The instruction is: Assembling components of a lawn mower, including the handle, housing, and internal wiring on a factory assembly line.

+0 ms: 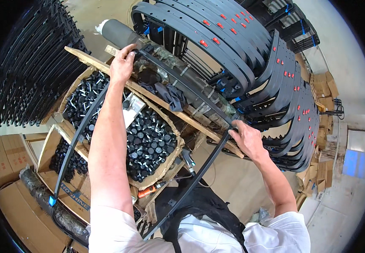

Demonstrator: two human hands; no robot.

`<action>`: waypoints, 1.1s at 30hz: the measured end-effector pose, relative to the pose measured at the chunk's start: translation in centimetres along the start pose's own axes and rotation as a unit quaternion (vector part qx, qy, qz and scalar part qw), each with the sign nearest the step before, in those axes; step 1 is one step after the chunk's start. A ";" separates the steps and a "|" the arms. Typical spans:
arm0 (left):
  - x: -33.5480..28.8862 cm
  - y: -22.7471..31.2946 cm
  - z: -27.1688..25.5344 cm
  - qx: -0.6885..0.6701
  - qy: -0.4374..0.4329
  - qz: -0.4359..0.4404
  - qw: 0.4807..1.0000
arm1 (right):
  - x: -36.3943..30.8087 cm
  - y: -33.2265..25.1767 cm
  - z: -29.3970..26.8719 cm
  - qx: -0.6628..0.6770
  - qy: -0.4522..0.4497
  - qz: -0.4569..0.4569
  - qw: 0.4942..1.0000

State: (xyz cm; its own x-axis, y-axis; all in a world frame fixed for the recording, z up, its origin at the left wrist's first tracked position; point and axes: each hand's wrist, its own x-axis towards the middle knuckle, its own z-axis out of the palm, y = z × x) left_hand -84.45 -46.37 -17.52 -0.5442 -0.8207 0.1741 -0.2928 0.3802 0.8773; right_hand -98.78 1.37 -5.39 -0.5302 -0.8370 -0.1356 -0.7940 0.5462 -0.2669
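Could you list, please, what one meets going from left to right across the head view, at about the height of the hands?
Stacked black rims on the left → cardboard box of black knobs → left hand on the black hoop → right hand gripping the hoop's corner → curved black panels with red tags → cardboard boxes by the wall.

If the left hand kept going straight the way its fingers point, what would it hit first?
Most likely the grey roll lying just beyond the left hand, which grips the black curved rim; depth is hard to judge here.
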 end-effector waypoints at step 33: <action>0.2 -0.1 0.4 0.048 0.006 -0.017 0.999 | 0.9 -0.4 -0.4 -0.110 0.003 -0.014 0.994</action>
State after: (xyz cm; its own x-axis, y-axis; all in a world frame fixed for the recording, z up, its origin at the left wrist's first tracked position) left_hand -84.90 -46.41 -17.73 -0.5230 -0.8389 0.1509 -0.3859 0.3909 0.8356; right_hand -99.06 0.47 -5.04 -0.5085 -0.8519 -0.1252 -0.8537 0.5178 -0.0559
